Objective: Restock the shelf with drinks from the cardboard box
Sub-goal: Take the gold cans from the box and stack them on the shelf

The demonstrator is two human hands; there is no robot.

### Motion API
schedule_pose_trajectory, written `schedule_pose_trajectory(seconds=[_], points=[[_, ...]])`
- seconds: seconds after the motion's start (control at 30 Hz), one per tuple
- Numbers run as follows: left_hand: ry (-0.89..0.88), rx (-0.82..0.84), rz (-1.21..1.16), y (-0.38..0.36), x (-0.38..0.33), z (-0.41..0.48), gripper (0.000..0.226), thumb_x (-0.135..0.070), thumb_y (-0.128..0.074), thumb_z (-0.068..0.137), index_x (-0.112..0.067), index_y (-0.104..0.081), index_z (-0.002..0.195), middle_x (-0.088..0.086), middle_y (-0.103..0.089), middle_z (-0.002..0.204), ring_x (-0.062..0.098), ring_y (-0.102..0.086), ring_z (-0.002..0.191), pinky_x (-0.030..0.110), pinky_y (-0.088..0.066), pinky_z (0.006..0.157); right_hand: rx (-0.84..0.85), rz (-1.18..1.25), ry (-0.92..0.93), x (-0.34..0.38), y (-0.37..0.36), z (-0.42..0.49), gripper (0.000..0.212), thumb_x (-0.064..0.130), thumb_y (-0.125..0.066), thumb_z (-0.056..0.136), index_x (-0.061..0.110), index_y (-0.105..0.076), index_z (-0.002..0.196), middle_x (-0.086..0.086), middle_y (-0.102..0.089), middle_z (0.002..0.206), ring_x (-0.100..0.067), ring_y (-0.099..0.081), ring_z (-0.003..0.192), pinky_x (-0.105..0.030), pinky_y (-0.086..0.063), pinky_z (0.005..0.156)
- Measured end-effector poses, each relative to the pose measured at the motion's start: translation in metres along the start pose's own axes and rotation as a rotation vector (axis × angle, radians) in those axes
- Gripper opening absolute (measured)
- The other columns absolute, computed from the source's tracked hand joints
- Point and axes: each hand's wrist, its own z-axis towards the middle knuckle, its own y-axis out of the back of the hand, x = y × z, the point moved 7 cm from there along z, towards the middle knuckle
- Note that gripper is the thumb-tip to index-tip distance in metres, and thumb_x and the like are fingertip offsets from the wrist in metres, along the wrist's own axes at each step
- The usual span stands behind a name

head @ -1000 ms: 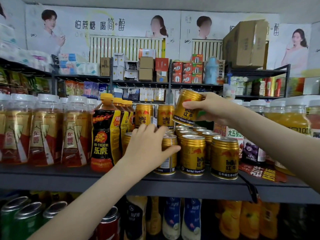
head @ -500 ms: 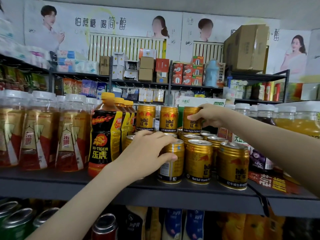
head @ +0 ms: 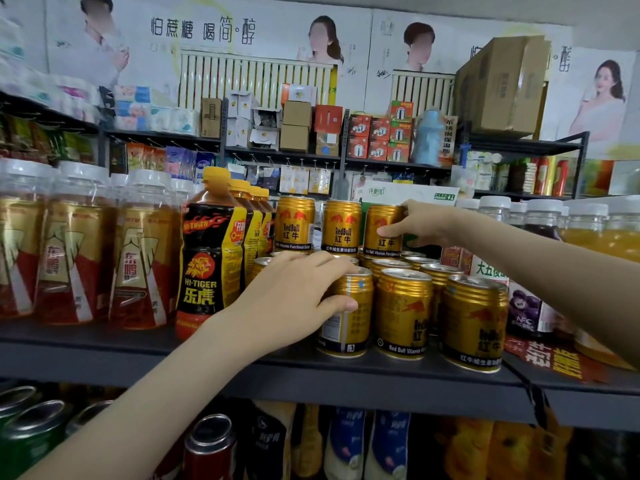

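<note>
The right hand (head: 426,225) curls round the top can (head: 382,230) (third up there), set on lower cans (head: 403,306); released off-centre, it may topple. The left hand (head: 294,292) grips a front can (head: 346,317) on the shelf (head: 138,355); a nudge could shake the stack.

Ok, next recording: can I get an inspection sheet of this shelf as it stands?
Surface: dark shelf, crowded with drinks.
Job's things: gold cans in rows, three more stacked on top behind.
Clutter: tiger bottles and white-capped bottles to the left; juice bottles to the right.
Grippers: left hand grips the front can; right hand holds the top can.
Cables: nothing seen.
Surroundings: posters, boxed goods behind, a cardboard box upper right.
</note>
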Motion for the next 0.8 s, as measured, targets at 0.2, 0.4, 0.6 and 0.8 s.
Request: schedule_pose_trajectory(seconds=[0.2,0.4,0.6,0.8], points=[[-0.032,-0.039,0.019,0.0,-0.001,-0.004,0.051,-0.055,-0.041,0.094,-0.034,-0.038,0.141,-0.017,-0.045,0.141,0.007,-0.041,0.128,0.024,-0.022,0.106,-0.173,-0.259,0.15,0.004,0.015,-0.028,0.092,0.028,-0.074,0.082,0.018,-0.014,0.151,-0.015,-0.031,0.152,-0.031,-0.041,0.131,-0.045,-0.039,0.107],[-0.047,-0.158,0.148,-0.008,-0.004,-0.007,0.064,-0.063,-0.037,0.085,-0.017,-0.061,0.121,-0.002,-0.067,0.114,0.018,-0.065,0.098,0.036,-0.044,0.09,-0.209,-0.652,0.351,0.033,0.002,-0.098,0.051,0.048,-0.055,0.091,0.016,-0.051,0.131,-0.005,-0.057,0.128,-0.017,-0.054,0.109,-0.031,-0.046,0.092],[-0.042,-0.199,0.165,-0.01,-0.006,-0.007,0.064,-0.063,-0.039,0.083,-0.015,-0.062,0.118,0.0,-0.069,0.108,0.02,-0.067,0.091,0.036,-0.047,0.086,0.097,-0.83,0.247,0.01,-0.04,-0.142,0.07,0.057,-0.055,0.087,0.027,-0.032,0.146,0.0,-0.045,0.145,-0.018,-0.047,0.126,-0.03,-0.037,0.102],[-0.056,-0.228,0.164,-0.009,-0.004,-0.008,0.064,-0.062,-0.037,0.084,-0.013,-0.063,0.117,0.002,-0.069,0.107,0.022,-0.066,0.091,0.036,-0.045,0.087,-0.026,-0.867,0.245,0.007,-0.045,-0.143,0.071,0.051,-0.06,0.086,0.026,-0.032,0.146,-0.002,-0.044,0.146,-0.023,-0.045,0.129,-0.043,-0.036,0.108]])
